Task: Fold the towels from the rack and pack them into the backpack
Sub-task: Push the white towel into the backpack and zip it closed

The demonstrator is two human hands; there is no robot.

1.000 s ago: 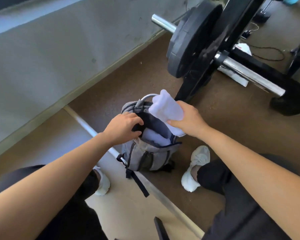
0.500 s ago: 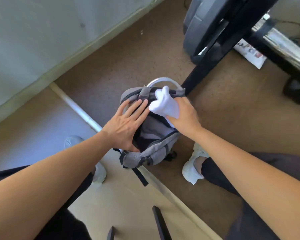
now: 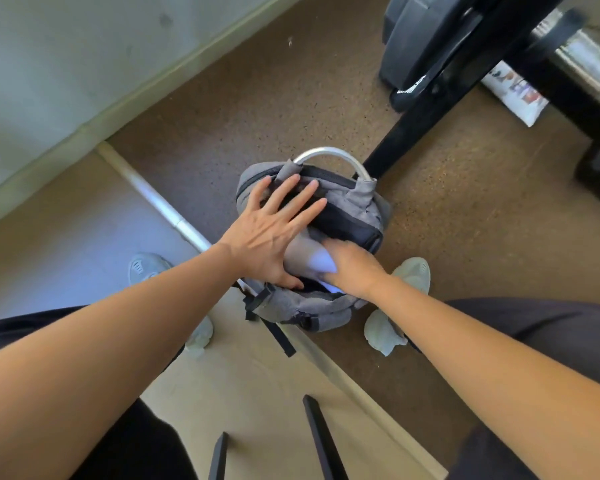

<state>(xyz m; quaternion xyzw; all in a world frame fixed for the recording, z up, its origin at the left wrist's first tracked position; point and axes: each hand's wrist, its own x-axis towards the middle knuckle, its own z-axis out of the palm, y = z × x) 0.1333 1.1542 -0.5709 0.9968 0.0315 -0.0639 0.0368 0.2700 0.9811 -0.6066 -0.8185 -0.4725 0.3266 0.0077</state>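
Note:
A grey backpack (image 3: 357, 206) with a silver top handle stands open on the floor between my feet. My left hand (image 3: 271, 233) lies flat with fingers spread across its open top, its thumb at the near rim. My right hand (image 3: 352, 268) is pushed into the main opening, its fingers hidden inside, pressing a folded white towel (image 3: 317, 263) down into the bag. Only a small pale part of the towel shows between my two hands.
A black rack leg (image 3: 426, 109) rises just behind the backpack, with a dark weight plate (image 3: 416, 32) and a chrome bar (image 3: 582, 64) at the upper right. A printed paper (image 3: 513, 95) lies under the bar. A metal floor strip (image 3: 160, 206) runs diagonally left of the bag.
My right hand has pushed the towel from above the bag down into the opening. My left hand has gone from gripping the rim to lying flat on top. The view has tilted downward.

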